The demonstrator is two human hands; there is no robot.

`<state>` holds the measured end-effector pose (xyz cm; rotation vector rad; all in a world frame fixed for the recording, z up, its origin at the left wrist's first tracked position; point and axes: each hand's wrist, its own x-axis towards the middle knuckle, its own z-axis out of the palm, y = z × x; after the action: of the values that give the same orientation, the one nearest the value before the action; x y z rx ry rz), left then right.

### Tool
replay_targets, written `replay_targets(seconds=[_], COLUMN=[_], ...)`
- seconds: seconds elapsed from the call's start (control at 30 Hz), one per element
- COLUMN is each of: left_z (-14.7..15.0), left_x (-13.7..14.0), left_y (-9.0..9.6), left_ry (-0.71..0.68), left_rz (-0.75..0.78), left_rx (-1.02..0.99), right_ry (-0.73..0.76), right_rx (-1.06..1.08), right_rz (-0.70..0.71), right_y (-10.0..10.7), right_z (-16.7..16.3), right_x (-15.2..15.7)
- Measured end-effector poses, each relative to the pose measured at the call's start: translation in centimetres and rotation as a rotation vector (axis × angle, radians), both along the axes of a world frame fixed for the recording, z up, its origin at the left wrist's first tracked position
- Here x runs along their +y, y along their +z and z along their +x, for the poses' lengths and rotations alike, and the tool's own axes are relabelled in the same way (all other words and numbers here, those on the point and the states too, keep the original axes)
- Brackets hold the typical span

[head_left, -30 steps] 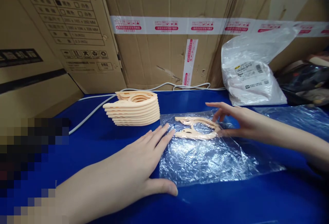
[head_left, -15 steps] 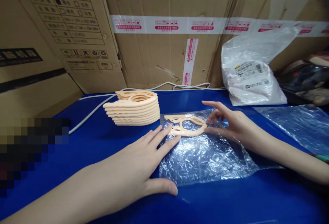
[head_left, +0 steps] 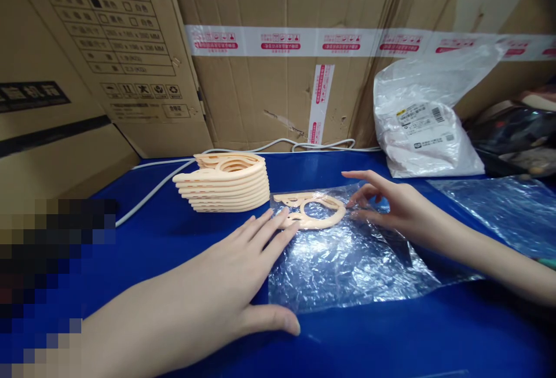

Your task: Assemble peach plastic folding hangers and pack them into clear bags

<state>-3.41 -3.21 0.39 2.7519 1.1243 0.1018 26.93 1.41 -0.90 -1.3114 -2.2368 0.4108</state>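
Can see the cream hanger (head_left: 319, 224) at the far left part of the clear bag (head_left: 347, 271), partly covered by the left hand (head_left: 234, 268), flat and wide. Cannot tell any pinch in the right hand (head_left: 395, 204), curled narrowly beside the hanger's right end. Farther left, can see the hanger stack (head_left: 230, 193).

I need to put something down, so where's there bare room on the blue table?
The blue table shows bare in front of the clear plastic bag, and between the hanger stack, white cable and left hand. A smaller patch lies between stack and white parcel. It's crowded along the bag's back edge: left hand, right hand, hanger.
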Motion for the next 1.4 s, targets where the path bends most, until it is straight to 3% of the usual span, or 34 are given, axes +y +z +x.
replay_targets(seconds=[0.13,0.27,0.4,0.57,1.13,1.4], left_z=[0.2,-1.5,-3.7,-4.7,-8.2,-7.4], left_x=[0.4,2.8,5.2,6.0,8.5,7.9], left_y=[2.4,4.1,4.9,5.8,5.4,5.6], left_ry=[0.000,0.069,0.201,0.387,0.334,0.321], left_rz=[0.114,0.306,0.291,0.136,0.049,0.160], left_rx=[-0.051,-0.186,-0.245,-0.205,-0.209,-0.309], right_ry=[-0.024,-0.091,-0.120,-0.090,-0.044,-0.054], right_rx=[-0.104,-0.186,-0.199,-0.217,-0.250,-0.223], right_rz=[0.034,0.049,0.071,0.052,0.029,0.065], right_y=[0.4,1.0,1.3,1.4,1.2,1.7], right_z=[0.9,1.7,2.1,2.3,2.7,2.5], right_x=[0.2,0.6,0.8,0.9,1.2,0.8])
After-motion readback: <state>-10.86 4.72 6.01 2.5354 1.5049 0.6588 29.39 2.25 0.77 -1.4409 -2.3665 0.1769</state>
